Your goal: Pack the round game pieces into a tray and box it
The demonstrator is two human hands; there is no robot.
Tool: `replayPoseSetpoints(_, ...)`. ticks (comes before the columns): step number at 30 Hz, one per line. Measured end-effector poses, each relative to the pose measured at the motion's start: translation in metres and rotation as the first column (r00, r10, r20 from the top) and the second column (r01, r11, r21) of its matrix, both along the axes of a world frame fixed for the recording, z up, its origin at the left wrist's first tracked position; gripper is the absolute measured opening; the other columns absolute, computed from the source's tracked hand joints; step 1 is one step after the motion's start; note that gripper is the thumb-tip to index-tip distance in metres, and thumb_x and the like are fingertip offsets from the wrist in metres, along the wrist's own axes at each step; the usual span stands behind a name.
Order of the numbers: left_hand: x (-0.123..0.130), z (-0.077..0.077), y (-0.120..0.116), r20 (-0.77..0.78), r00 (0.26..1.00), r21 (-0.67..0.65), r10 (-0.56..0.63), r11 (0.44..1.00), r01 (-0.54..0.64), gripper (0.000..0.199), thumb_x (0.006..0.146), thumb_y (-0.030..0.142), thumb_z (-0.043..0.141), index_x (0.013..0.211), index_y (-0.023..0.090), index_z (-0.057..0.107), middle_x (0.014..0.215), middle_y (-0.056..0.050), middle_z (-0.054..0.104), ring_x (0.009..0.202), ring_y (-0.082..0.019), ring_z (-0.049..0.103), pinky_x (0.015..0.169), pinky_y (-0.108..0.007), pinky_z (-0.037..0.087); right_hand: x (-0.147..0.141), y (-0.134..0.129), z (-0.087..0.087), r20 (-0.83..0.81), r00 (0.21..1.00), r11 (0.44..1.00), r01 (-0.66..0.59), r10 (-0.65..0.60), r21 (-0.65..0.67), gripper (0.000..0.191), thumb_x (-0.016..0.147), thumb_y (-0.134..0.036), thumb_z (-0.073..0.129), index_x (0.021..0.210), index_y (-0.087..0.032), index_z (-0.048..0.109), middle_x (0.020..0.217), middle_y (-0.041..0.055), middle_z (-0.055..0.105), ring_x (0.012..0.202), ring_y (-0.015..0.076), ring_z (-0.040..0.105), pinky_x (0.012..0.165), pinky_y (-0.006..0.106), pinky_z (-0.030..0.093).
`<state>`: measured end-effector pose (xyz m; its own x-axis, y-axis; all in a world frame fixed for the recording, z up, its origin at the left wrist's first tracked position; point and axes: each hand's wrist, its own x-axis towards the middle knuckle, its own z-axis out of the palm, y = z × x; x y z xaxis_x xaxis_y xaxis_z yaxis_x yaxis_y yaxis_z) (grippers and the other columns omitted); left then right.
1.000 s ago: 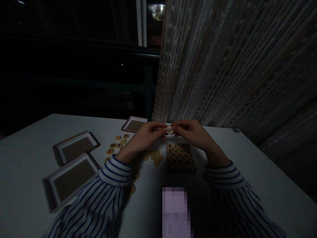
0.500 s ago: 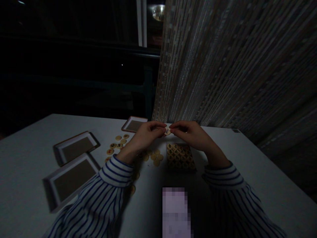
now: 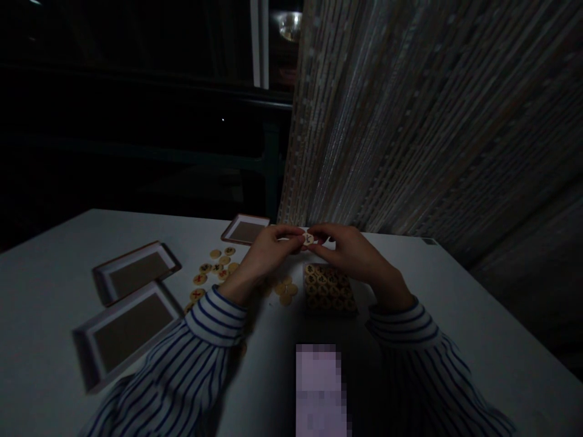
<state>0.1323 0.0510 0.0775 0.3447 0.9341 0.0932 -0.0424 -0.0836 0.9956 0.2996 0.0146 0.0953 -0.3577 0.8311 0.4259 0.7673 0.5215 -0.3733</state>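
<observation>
A round, pale Chinese chess piece (image 3: 308, 240) with a dark character is held up between my hands, above the far part of the white table. My left hand (image 3: 273, 247) pinches it from the left with thumb and fingertips. From the right, the thumb and forefinger of my right hand (image 3: 348, 247) close on its other edge. Just below my right hand sits a box (image 3: 330, 314) with rows of pieces, dark characters facing up. Several loose pieces (image 3: 286, 290) lie left of the box, and more pieces (image 3: 204, 267) lie beyond my left forearm, some with red characters.
Two shallow box trays (image 3: 136, 272) (image 3: 130, 332) lie at the left, and a third tray (image 3: 246, 230) is at the table's far edge. A pixelated pale rectangle (image 3: 321, 388) shows at the near middle. A string curtain (image 3: 387, 121) hangs behind the table (image 3: 464, 315).
My right thumb and forefinger have shifted around the piece, and its character now appears turned. My left hand keeps its pinch. The whole view has drifted slightly.
</observation>
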Motion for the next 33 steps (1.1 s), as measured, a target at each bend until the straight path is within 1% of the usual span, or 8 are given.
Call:
replayPoseSetpoints(4,0.0,-0.002,0.001,0.003,1.0,0.024,-0.025,0.999,0.025,0.017,0.066,0.023,0.067,0.078,0.012,0.065,0.071,-0.003,0.067,0.065,-0.012,0.061,0.069,-0.027,0.049,0.001,-0.001,0.0,0.09,0.996,0.999,0.01,-0.014,0.044,0.027,0.081,-0.03,0.055,0.104,-0.018,0.061,0.096,0.0063,0.065,0.084,0.0179,0.058,0.074,0.03,0.043)
replayPoseSetpoints(9,0.003,-0.004,0.001,-0.045,0.999,0.083,0.001,0.997,0.003,0.015,0.067,0.023,0.065,0.078,0.012,0.065,0.072,-0.003,0.067,0.067,-0.012,0.06,0.067,-0.027,0.049,0.001,-0.004,0.002,0.152,0.988,0.997,-0.001,-0.011,0.078,0.029,0.081,-0.03,0.054,0.108,-0.018,0.06,0.098,0.0075,0.065,0.088,0.0199,0.057,0.077,0.032,0.042)
replayPoseSetpoints(16,0.005,-0.01,0.001,-0.06,0.998,0.054,-0.024,0.998,0.027,0.014,0.072,0.02,0.061,0.083,0.012,0.062,0.07,-0.002,0.066,0.067,-0.012,0.061,0.068,-0.026,0.048,0.004,-0.004,0.002,0.24,0.97,0.999,0.025,-0.036,0.048,0.029,0.082,-0.032,0.052,0.105,-0.017,0.06,0.094,0.0079,0.065,0.085,0.0199,0.058,0.073,0.029,0.041)
replayPoseSetpoints(20,0.004,-0.02,0.008,-0.184,0.983,0.155,-0.03,0.986,0.059,0.02,0.074,0.021,0.057,0.092,0.012,0.061,0.077,-0.005,0.067,0.072,-0.014,0.062,0.069,-0.027,0.049,0.005,-0.005,0.003,0.291,0.954,0.997,0.076,-0.073,0.001,0.027,0.083,-0.03,0.05,0.104,-0.018,0.06,0.094,0.0068,0.066,0.084,0.0185,0.059,0.07,0.026,0.039)
replayPoseSetpoints(23,0.002,-0.031,0.013,-0.338,0.941,0.318,0.031,0.944,0.083,0.024,0.076,0.026,0.055,0.096,0.013,0.062,0.085,-0.006,0.068,0.079,-0.017,0.062,0.072,-0.029,0.048,0.008,-0.005,0.003,0.352,0.931,0.992,0.123,-0.102,-0.037,0.027,0.083,-0.031,0.048,0.104,-0.019,0.06,0.095,0.006,0.066,0.084,0.0175,0.059,0.069,0.024,0.039)
replayPoseSetpoints(25,0.001,-0.037,0.015,-0.419,0.906,0.383,0.058,0.916,0.118,0.026,0.078,0.028,0.052,0.097,0.014,0.062,0.089,-0.007,0.068,0.082,-0.018,0.062,0.074,-0.029,0.048,0.012,-0.003,0.001,0.394,0.91,0.986,0.159,-0.127,-0.051,0.028,0.083,-0.033,0.047,0.104,-0.019,0.06,0.094,0.0056,0.067,0.083,0.0172,0.06,0.068,0.024,0.038)
replayPoseSetpoints(29,0.001,-0.042,0.013,-0.517,0.854,0.43,0.063,0.882,0.195,0.027,0.08,0.028,0.048,0.099,0.016,0.062,0.096,-0.007,0.068,0.088,-0.018,0.062,0.078,-0.028,0.047,0.021,0.001,-0.004,0.486,0.854,0.964,0.255,-0.184,-0.082,0.029,0.082,-0.036,0.047,0.101,-0.02,0.062,0.088,0.0057,0.068,0.08,0.0182,0.061,0.063,0.024,0.037)
replayPoseSetpoints(33,0.001,-0.041,0.01,-0.598,0.801,0.423,0.045,0.866,0.267,0.028,0.081,0.027,0.047,0.101,0.015,0.062,0.097,-0.007,0.068,0.091,-0.019,0.062,0.079,-0.027,0.046,0.027,0.005,-0.009,0.567,0.802,0.933,0.328,-0.19,-0.15,0.026,0.08,-0.034,0.048,0.094,-0.02,0.064,0.087,0.0073,0.068,0.077,0.0183,0.061,0.059,0.024,0.035)
